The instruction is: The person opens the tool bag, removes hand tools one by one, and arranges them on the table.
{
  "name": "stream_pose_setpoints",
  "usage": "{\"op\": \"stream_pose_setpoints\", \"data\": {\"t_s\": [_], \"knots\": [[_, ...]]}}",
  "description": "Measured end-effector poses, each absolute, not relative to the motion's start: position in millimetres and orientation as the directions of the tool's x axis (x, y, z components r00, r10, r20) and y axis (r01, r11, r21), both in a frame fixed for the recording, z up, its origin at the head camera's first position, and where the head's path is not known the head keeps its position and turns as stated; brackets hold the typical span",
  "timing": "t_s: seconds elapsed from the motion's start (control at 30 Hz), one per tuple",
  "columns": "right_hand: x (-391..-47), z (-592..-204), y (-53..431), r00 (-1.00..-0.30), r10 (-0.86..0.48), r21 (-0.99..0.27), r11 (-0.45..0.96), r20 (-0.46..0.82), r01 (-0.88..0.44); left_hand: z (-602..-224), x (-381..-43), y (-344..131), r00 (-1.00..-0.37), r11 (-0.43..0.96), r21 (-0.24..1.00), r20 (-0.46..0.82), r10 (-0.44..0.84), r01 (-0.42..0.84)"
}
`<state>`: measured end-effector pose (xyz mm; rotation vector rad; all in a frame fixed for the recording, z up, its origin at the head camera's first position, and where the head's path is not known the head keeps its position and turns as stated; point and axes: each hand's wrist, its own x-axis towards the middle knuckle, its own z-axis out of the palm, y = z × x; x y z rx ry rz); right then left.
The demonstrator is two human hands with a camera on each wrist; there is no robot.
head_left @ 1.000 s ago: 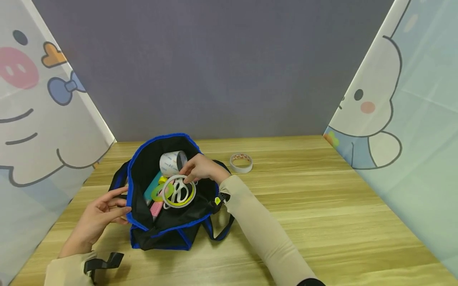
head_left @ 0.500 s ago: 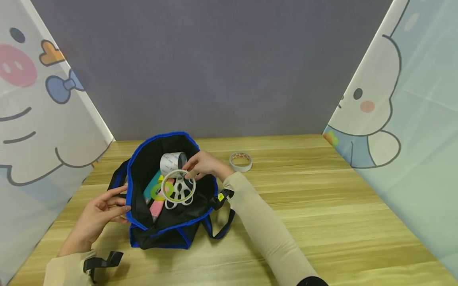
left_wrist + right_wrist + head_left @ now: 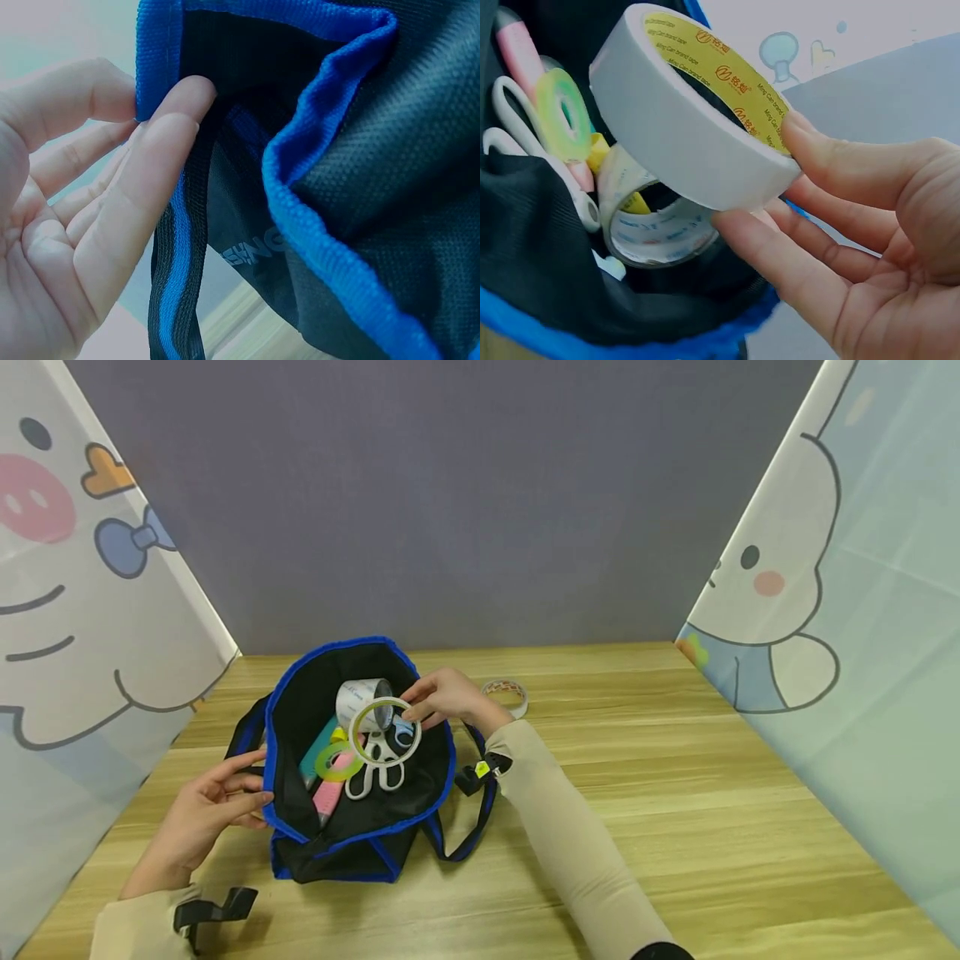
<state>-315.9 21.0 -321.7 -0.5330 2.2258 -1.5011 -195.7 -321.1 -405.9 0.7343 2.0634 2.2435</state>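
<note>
My right hand (image 3: 450,700) pinches a roll of white tape (image 3: 682,142) between thumb and fingers, over the mouth of a black bag (image 3: 330,867) with blue edging. In the left wrist view, my left hand (image 3: 97,202) holds the bag's blue-edged rim (image 3: 159,52) between thumb and fingers. Inside the bag lie white-handled scissors (image 3: 396,777), a pink-handled tool (image 3: 327,795), a small green tape roll (image 3: 325,766) and a wide tape roll (image 3: 351,700). Something light blue (image 3: 405,727) shows through the held roll's ring; its kind is unclear.
Another white tape roll (image 3: 516,713) lies on the wooden table (image 3: 675,793) behind my right wrist, which partly hides it. A bag strap (image 3: 465,847) hangs at the right. A grey panel (image 3: 480,502) stands behind, with cartoon-printed sheets at both sides.
My right hand has lifted the white tape roll up and rightward, away from the scissors, uncovering more of them. My left hand stays at the rim.
</note>
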Motion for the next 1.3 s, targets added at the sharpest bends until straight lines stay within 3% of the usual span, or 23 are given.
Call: {"op": "stream_pose_setpoints", "data": {"t_s": [0.8,1.3], "knots": [[-326,-324,90,-0.932,-0.36,-0.969,0.241,-0.043,-0.049,-409,-197,-322,-0.881,-0.149,0.938,0.345,0.325,0.313],[-331,-330,138,-0.982,-0.185,-0.985,0.173,-0.03,-0.003,-407,-200,-321,-0.882,-0.137,0.938,0.345,0.32,0.318]]}}
